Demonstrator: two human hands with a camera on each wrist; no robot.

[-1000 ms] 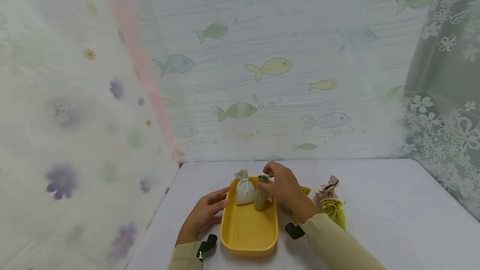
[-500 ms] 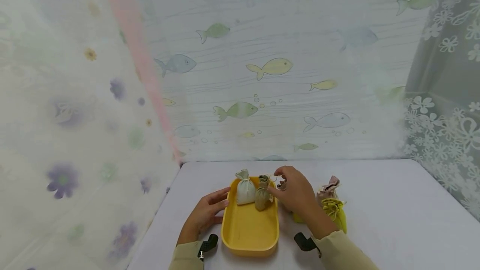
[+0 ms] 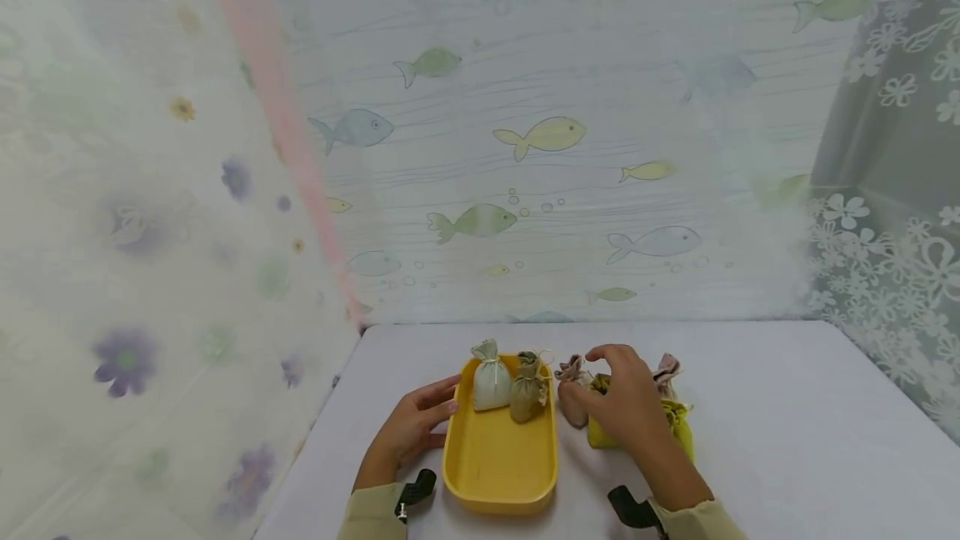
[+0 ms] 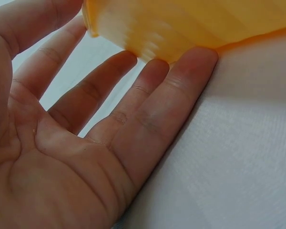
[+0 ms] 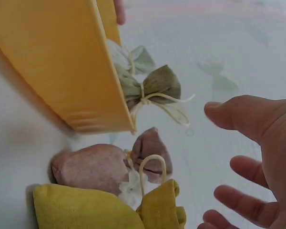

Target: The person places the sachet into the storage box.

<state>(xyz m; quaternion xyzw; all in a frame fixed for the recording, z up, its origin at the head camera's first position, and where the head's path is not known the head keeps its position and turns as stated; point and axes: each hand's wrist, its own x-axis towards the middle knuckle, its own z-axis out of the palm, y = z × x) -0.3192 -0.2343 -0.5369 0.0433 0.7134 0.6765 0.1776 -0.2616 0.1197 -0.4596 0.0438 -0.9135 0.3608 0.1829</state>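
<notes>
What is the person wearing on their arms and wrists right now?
Both arms have pale khaki long sleeves, the left sleeve and the right sleeve. A small black device sits at each wrist: the left one and the right one. The hands are bare, without gloves.

soft even light (blurry edges)

Fish-print curtain behind white table; floral curtains both sides.

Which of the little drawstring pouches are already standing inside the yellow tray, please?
Two: the white pouch and the olive-green pouch beside it, both upright at the far end of the yellow tray. The pink and yellow pouches lie on the table outside it.
</notes>
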